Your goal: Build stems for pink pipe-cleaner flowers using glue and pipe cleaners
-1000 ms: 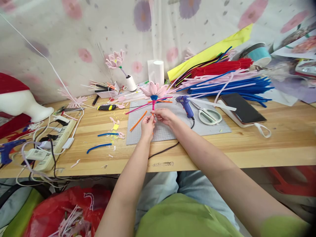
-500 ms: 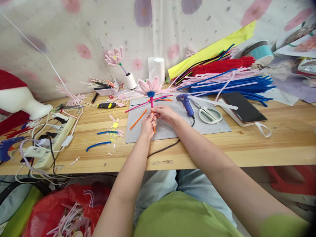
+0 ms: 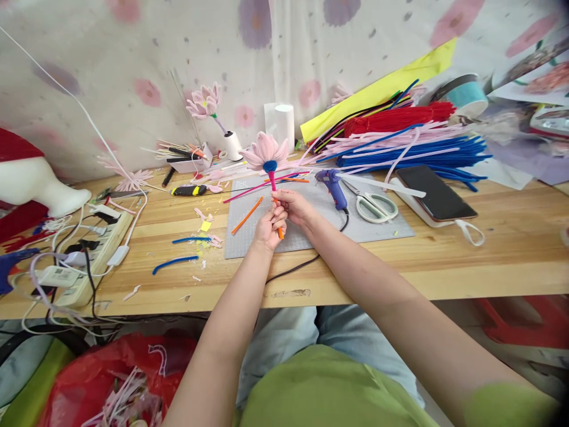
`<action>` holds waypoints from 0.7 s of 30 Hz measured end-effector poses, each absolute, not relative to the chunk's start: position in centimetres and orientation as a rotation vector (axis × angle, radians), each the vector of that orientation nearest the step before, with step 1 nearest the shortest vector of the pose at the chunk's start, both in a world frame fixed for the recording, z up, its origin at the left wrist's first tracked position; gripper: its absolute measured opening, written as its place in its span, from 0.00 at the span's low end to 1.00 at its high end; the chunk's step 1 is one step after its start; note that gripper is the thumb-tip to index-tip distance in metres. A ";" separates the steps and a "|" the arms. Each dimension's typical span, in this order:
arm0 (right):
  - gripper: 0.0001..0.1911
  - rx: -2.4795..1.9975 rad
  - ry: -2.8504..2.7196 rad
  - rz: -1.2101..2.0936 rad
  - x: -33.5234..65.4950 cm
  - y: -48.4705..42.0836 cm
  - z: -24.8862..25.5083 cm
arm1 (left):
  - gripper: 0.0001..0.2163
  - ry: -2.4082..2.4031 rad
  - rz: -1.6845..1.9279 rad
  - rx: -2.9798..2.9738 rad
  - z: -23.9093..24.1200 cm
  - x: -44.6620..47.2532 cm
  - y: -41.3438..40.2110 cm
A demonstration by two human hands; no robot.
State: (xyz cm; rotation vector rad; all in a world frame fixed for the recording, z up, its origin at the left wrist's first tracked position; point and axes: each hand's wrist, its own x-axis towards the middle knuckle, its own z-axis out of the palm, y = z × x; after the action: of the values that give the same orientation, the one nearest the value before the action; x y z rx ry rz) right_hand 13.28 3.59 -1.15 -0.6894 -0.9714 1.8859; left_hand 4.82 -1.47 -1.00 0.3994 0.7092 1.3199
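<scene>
Upright over the grey cutting mat point(image 3: 240, 249) is a pipe cleaner flower point(image 3: 265, 151) with pink petals, a blue base and a magenta stem top. My left hand point(image 3: 268, 230) is closed around the lower stem, where an orange end pokes out below the fingers. Just above it, my right hand point(image 3: 291, 204) pinches the stem with its fingertips. What lies between the fingers is partly hidden. An orange pipe cleaner point(image 3: 247, 215) rests on the mat to the left. Right of my hands lie a purple glue gun point(image 3: 333, 190) and pale-handled scissors point(image 3: 377, 209).
A phone point(image 3: 438, 191) lies at the right, below bundles of blue pipe cleaners point(image 3: 413, 159) and red pipe cleaners point(image 3: 400, 118). A finished pink flower point(image 3: 205, 102) stands in a white spool. Left are a cutter point(image 3: 189, 190), blue pieces point(image 3: 175, 264) and a power strip point(image 3: 104, 252).
The flower has tipped, so more of its petals' outer side shows, and its head sits slightly higher. My left hand has turned a little around the stem.
</scene>
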 end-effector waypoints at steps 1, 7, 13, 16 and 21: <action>0.13 -0.698 -0.987 1.867 13.3 3.6 -1.2 | 0.09 0.719 1.323 0.399 -1.1 4.8 -1.4; 0.19 -0.801 -1.115 1.778 13.0 4.1 -1.8 | 0.11 0.733 1.335 0.366 -1.8 3.9 -0.6; 0.18 -0.857 -1.094 1.706 13.5 4.6 -2.0 | 0.08 0.730 1.204 0.355 -1.9 3.5 -0.4; 0.18 -0.888 -1.129 1.657 13.7 4.7 -2.0 | 0.07 0.777 1.197 0.447 -1.8 3.4 -0.5; 0.17 -0.900 -1.290 1.596 13.2 4.5 -2.2 | 0.03 0.860 1.303 0.627 -2.0 3.0 -0.4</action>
State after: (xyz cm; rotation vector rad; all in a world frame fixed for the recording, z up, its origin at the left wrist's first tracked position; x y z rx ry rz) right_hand 13.24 4.52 -2.20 -0.8997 -1.2895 1.5962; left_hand 3.02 -0.36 -1.98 0.6272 0.8598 1.3034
